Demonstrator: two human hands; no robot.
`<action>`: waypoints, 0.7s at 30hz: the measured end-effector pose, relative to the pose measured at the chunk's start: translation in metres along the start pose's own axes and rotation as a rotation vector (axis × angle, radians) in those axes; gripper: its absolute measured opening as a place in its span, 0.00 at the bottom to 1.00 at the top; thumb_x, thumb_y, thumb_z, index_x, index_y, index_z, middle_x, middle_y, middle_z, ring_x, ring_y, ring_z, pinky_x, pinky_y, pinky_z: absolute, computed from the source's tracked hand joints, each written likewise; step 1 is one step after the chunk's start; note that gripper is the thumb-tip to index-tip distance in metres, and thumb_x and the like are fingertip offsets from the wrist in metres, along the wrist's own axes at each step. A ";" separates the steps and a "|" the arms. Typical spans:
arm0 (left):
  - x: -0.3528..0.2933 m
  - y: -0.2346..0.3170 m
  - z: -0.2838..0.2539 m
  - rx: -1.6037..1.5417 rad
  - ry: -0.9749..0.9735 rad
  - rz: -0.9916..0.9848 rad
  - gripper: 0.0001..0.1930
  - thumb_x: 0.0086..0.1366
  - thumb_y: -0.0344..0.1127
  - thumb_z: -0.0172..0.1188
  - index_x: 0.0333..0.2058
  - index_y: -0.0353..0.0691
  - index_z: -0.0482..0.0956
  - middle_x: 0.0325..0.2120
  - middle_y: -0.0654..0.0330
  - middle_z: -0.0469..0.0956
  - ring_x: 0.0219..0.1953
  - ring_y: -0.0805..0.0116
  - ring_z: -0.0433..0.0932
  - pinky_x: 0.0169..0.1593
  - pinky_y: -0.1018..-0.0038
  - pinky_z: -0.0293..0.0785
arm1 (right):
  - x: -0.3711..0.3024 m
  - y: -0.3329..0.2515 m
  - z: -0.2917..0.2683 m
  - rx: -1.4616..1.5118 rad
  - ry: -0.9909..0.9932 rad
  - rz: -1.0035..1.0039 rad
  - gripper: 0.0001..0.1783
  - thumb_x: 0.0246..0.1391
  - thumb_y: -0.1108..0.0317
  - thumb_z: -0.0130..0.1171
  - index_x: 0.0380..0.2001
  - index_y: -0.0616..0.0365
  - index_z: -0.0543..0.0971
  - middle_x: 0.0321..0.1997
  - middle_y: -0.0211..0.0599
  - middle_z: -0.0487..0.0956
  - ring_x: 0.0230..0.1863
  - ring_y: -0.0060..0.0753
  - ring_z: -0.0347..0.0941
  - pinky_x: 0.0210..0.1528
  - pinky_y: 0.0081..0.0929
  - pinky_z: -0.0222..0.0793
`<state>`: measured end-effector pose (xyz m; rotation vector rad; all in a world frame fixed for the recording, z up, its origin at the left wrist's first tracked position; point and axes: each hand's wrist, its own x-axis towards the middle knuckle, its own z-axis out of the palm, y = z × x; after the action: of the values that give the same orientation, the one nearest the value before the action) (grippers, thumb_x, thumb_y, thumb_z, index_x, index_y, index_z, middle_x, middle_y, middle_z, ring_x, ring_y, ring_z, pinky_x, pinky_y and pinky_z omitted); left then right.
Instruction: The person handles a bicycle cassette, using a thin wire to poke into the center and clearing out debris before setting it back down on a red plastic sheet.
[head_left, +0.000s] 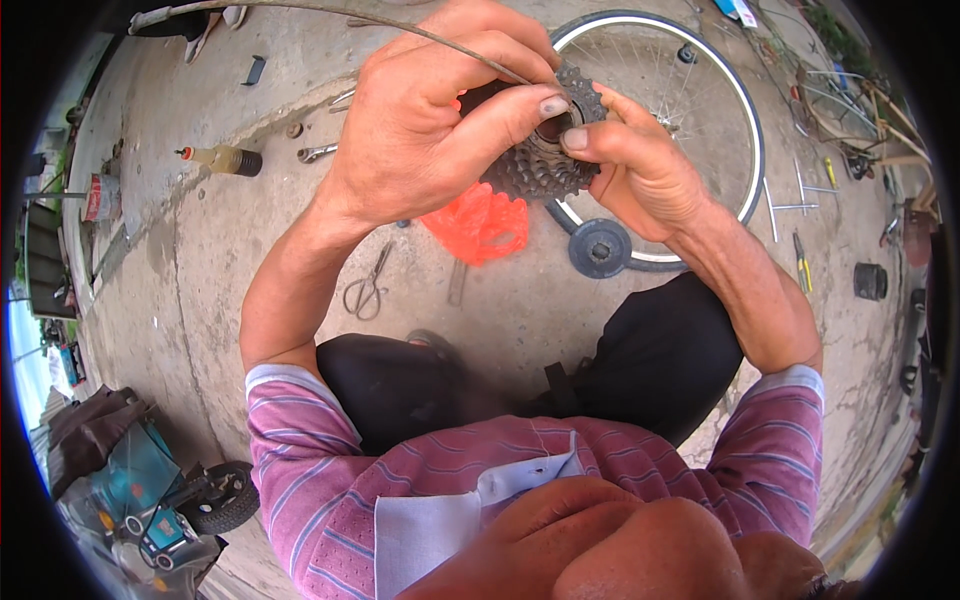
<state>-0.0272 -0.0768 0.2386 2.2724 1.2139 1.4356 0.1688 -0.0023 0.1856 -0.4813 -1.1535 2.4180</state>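
A dark, toothed bicycle sprocket cluster (pixel 548 168) is held up in front of me, its round central hole facing me. My right hand (pixel 648 170) grips it from the right, thumb at the hole's edge and fingers behind. My left hand (pixel 410 130) is closed, thumb pressed at the upper left of the hole. A thin, rusty wire (pixel 390 24) arcs from the upper left down into the left hand's pinch. The left fingers behind the sprockets are partly hidden. Below the hands lies a crumpled red plastic bag (pixel 475 228).
A spoked bicycle wheel (pixel 757 130) lies beyond my right hand, with a dark disc (pixel 600 248) by its rim. Scissors (pixel 368 292), a wrench (pixel 318 152), a bottle (pixel 225 160) and yellow-handled pliers (pixel 803 268) lie on the concrete. A vehicle (pixel 150 500) stands lower left.
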 end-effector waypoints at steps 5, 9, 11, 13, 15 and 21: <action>0.000 -0.001 0.002 0.057 -0.005 0.029 0.07 0.55 0.23 0.67 0.34 0.35 0.82 0.36 0.51 0.81 0.38 0.56 0.81 0.43 0.67 0.76 | 0.001 0.002 -0.001 -0.009 -0.007 -0.019 0.28 0.51 0.74 0.62 0.56 0.65 0.69 0.50 0.38 0.78 0.53 0.29 0.75 0.62 0.35 0.69; -0.001 -0.008 0.003 0.090 -0.019 0.086 0.07 0.54 0.23 0.66 0.33 0.35 0.82 0.36 0.51 0.81 0.38 0.55 0.81 0.42 0.67 0.76 | -0.001 0.001 0.002 -0.025 0.009 -0.003 0.29 0.51 0.74 0.62 0.56 0.66 0.68 0.51 0.39 0.78 0.53 0.29 0.75 0.63 0.35 0.68; 0.000 -0.008 0.004 0.083 -0.020 0.087 0.07 0.53 0.23 0.66 0.33 0.35 0.82 0.36 0.51 0.81 0.38 0.55 0.81 0.43 0.67 0.76 | -0.002 0.002 0.003 -0.045 0.038 0.002 0.31 0.50 0.74 0.62 0.57 0.67 0.66 0.51 0.40 0.77 0.53 0.30 0.75 0.63 0.36 0.68; 0.000 -0.007 0.004 0.082 -0.026 0.084 0.07 0.53 0.23 0.66 0.33 0.35 0.82 0.36 0.51 0.81 0.38 0.55 0.81 0.43 0.67 0.76 | -0.001 0.002 0.001 -0.048 0.040 0.001 0.31 0.50 0.74 0.62 0.58 0.67 0.65 0.50 0.41 0.77 0.54 0.30 0.75 0.63 0.36 0.68; 0.000 -0.006 0.005 0.082 -0.031 0.082 0.06 0.54 0.23 0.66 0.32 0.35 0.81 0.36 0.51 0.81 0.38 0.55 0.81 0.43 0.67 0.76 | -0.002 0.002 0.000 -0.052 0.043 0.000 0.32 0.50 0.74 0.62 0.58 0.68 0.65 0.50 0.41 0.77 0.54 0.31 0.75 0.63 0.36 0.68; 0.000 -0.007 0.006 0.085 -0.023 0.079 0.07 0.54 0.23 0.66 0.33 0.35 0.81 0.36 0.52 0.81 0.37 0.55 0.81 0.41 0.66 0.76 | -0.002 0.003 0.003 -0.089 0.071 -0.011 0.30 0.50 0.75 0.62 0.57 0.69 0.65 0.48 0.41 0.78 0.49 0.29 0.76 0.59 0.32 0.70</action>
<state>-0.0261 -0.0710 0.2317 2.4115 1.2136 1.4058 0.1681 -0.0071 0.1849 -0.5819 -1.2339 2.3280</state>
